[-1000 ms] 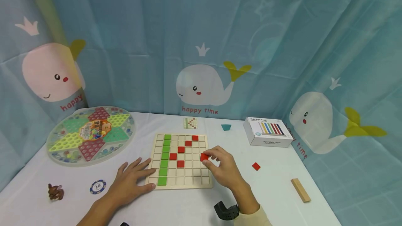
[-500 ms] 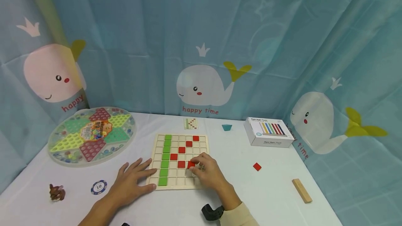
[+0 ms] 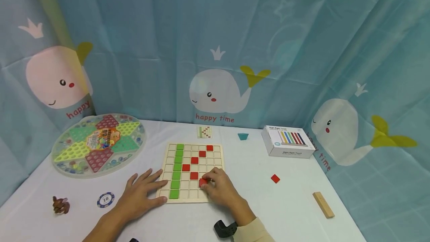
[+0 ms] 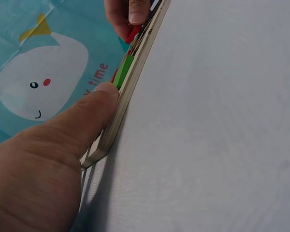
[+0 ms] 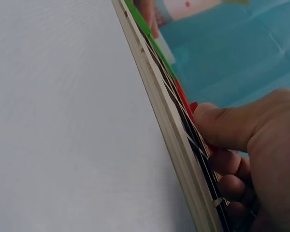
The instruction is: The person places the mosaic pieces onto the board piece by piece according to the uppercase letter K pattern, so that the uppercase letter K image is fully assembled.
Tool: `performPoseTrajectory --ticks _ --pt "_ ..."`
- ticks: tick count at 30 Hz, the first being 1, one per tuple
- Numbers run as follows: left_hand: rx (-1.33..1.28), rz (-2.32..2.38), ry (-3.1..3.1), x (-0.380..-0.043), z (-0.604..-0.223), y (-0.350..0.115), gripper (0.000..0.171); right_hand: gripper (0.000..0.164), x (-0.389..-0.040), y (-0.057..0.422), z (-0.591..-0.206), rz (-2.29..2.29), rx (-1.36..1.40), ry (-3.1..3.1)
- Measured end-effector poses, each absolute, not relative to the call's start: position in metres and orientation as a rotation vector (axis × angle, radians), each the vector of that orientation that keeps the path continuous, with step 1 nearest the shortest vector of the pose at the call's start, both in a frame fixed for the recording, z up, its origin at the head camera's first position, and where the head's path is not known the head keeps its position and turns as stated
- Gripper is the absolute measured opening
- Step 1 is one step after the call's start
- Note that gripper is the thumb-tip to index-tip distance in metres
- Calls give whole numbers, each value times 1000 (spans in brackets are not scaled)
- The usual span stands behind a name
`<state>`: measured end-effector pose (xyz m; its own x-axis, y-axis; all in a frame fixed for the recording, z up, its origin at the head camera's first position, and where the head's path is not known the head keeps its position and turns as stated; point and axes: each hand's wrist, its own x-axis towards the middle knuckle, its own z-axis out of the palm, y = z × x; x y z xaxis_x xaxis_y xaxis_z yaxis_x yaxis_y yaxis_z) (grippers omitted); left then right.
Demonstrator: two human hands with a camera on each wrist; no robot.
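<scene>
A wooden grid board [image 3: 184, 195] lies on the white table, with a column of green square tiles [image 3: 176, 167] down its left side. Several red tiles [image 3: 186, 167] run diagonally across its cells. My right hand [image 3: 221, 188] pinches a red square tile [image 3: 202, 182] between thumb and fingers, right at the board's surface, one row below and right of the lowest placed red tile. My left hand [image 3: 142, 193] rests with spread fingers on the board's left edge; in the left wrist view its thumb [image 4: 104, 96] lies on the rim beside a green tile [image 4: 124, 71].
Behind the board lies a small pattern card [image 3: 204, 132] and a teal piece [image 3: 243, 136]. To the right are a white box [image 3: 288, 142], a loose red tile [image 3: 275, 178] and a wooden block [image 3: 323, 204]. Leftward sit a Chinese checkers board [image 3: 99, 145], a poker chip [image 3: 105, 199] and a brown animal figurine [image 3: 61, 205].
My right hand has carried the red tile left and toward me, from the board's right edge to a cell in the lower middle. My left hand has stayed in place.
</scene>
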<state>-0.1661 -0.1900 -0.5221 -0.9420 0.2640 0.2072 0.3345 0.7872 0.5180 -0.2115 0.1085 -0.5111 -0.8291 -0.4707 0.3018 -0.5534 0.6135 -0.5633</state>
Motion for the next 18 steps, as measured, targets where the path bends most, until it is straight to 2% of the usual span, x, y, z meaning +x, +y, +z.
performPoseTrajectory --ticks 9,18 --pt "-475 -849 -2851 -166 -521 -190 61 22 -210 106 -511 911 842 -2770" --pt "-478 -859 -2859 -167 -522 -189 62 30 -206 119 -487 1103 673 -2773"
